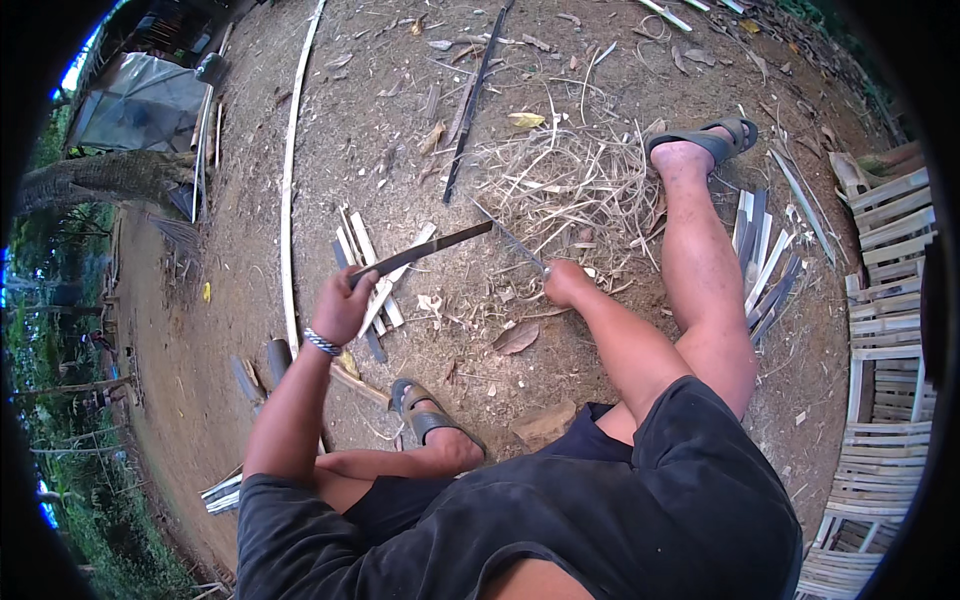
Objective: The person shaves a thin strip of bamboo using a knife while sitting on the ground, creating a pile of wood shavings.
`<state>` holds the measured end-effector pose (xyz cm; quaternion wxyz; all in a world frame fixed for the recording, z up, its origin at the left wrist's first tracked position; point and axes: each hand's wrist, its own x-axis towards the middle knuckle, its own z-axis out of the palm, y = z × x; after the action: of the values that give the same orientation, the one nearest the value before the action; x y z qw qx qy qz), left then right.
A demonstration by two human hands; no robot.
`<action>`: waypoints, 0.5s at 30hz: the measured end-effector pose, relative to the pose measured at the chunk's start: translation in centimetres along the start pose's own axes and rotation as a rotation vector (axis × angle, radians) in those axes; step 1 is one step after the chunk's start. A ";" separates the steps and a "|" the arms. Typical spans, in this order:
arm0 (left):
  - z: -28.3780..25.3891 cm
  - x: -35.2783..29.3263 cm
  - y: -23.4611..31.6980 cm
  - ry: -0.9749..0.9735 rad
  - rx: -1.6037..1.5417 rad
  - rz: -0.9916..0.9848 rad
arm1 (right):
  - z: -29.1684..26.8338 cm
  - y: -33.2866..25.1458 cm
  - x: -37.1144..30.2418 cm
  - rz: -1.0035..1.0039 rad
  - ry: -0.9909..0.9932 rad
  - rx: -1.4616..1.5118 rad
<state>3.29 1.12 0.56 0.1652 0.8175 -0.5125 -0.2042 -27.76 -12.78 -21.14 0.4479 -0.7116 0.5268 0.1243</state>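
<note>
My left hand (343, 308) is closed around one end of a dark, flat bamboo strip (425, 251), which points up and to the right. In my right hand (568, 283) is a knife (512, 238), its narrow blade angled up and to the left. The strip's far end lies close to the blade, and I cannot tell whether they touch. Beyond the knife spreads a heap of thin, pale shavings (590, 180). Just beyond my left hand, several short bamboo slats (362, 238) lie loosely on the ground.
Another bundle of slats (762, 235) lies beside my right leg. A long pale strip (290, 170) runs along the left, and a dark strip (475, 105) lies ahead. A slatted bamboo structure (890, 330) stands at the far right. A tree trunk (110, 180) is far left.
</note>
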 end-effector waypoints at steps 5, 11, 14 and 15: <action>-7.9 -1.0 -1.3 -0.177 -0.490 -0.129 | -0.3 -0.2 0.6 -0.135 0.009 0.117; -11.7 -4.3 0.2 -0.243 -0.692 -0.094 | -6.1 -5.4 -4.3 -0.178 -0.161 1.435; -12.3 -5.0 1.2 -0.246 -0.745 -0.057 | -9.5 -7.3 -8.4 -0.280 -0.243 1.638; -12.3 -5.0 1.1 -0.247 -0.777 -0.043 | -10.2 -7.5 -9.3 -0.311 -0.260 1.654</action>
<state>6.68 5.87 12.56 0.3947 0.6742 -0.3960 -0.4825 -28.18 -14.33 -5.53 0.8927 -0.1996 0.2884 -0.2829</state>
